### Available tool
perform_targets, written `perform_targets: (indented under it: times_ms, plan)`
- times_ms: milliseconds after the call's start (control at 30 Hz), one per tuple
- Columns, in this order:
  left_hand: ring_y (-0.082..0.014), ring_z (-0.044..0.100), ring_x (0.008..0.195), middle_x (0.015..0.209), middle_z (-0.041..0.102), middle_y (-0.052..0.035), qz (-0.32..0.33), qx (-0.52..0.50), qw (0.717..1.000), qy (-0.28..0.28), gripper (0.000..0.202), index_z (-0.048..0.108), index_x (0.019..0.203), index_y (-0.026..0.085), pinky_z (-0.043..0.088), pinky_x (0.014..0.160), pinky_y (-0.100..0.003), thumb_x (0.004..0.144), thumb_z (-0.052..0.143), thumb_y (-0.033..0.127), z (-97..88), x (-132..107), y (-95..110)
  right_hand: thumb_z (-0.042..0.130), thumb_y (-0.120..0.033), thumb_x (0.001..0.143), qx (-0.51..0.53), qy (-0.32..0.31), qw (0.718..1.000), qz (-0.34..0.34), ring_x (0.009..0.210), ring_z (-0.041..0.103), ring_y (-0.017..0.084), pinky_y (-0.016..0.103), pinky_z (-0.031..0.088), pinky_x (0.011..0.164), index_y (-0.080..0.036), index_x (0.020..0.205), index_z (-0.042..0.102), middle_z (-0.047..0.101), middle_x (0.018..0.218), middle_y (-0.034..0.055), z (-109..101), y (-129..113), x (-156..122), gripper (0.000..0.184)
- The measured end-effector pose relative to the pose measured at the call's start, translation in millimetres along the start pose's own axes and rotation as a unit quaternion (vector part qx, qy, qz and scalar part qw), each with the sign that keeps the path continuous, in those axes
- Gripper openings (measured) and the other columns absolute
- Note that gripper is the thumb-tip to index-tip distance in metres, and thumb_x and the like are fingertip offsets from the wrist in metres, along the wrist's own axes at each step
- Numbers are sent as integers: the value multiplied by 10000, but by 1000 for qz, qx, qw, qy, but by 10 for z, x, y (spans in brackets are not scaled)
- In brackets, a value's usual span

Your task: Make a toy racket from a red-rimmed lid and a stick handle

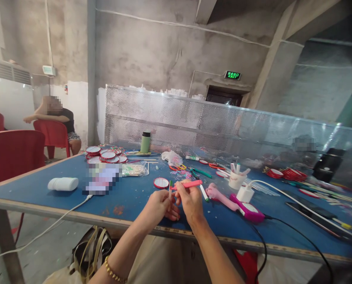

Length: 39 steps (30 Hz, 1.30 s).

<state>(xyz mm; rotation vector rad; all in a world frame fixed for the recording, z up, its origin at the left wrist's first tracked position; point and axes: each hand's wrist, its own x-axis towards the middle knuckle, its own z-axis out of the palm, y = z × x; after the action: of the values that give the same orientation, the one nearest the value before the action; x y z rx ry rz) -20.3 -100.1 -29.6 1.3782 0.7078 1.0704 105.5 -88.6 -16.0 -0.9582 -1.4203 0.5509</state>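
Near the table's front edge, my left hand (158, 207) pinches a small pale stick (170, 192) with a green top end. My right hand (190, 201) is closed around a red marker (192, 184), whose left end meets or nearly meets the stick; the exact contact is too small to tell. Just behind my left hand lies a round white disc (161, 182) with a red rim. To the right of my right hand rests a white pen with a green end (205, 193).
Right are a pink hand-held device (232, 202), a white cup of pens (235, 179) and cables. Left lie a phone (103, 181), a white bottle (62, 184) and stacked red-rimmed discs (107, 155). A green flask (145, 142) stands before a perforated metal screen (164, 114). A person sits far left.
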Motion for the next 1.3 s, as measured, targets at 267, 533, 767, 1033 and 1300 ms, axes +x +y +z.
perform_targets:
  times_ms: [267, 533, 767, 1033, 1300]
  plan:
    - [-190, 701, 572, 610, 669, -45, 4, -1, 1000, 5, 246, 495, 725, 165, 579, 547, -280, 776, 592, 385, 1, -9, -5, 605, -453, 852, -3, -5, 1000, -3, 370, 494, 100, 216, 397, 407, -205, 659, 513, 522, 497, -52, 7, -25, -5, 328]
    - [-194, 705, 577, 632, 678, -49, 8, -1, 1000, 1, 256, 513, 753, 158, 580, 548, -284, 785, 598, 397, -13, 19, -28, 585, -415, 868, 5, -7, 1000, -5, 391, 523, 102, 226, 455, 474, -205, 672, 511, 510, 496, -66, 5, 2, 0, 296]
    - [-201, 707, 578, 634, 677, -61, 6, 0, 1000, 0, 340, 503, 737, 157, 579, 547, -285, 784, 621, 472, -11, 9, -41, 587, -412, 863, 3, -9, 1000, -6, 383, 515, 98, 219, 439, 453, -205, 668, 512, 507, 491, -69, 5, 1, -1, 294]
    - [-198, 706, 569, 631, 674, -63, 11, -5, 1000, 1, 321, 509, 742, 152, 575, 529, -270, 790, 617, 451, -20, 29, -66, 594, -415, 857, 3, -11, 1000, -7, 377, 505, 98, 221, 421, 439, -203, 668, 529, 509, 483, -66, 7, 0, -1, 292]
    - [-200, 708, 573, 621, 673, -66, 7, 2, 1000, 11, 220, 498, 708, 153, 578, 534, -278, 792, 576, 341, -6, 14, -38, 597, -430, 849, 4, -8, 1000, -2, 370, 495, 91, 219, 429, 442, -204, 653, 512, 518, 490, -65, 12, -13, -6, 311]
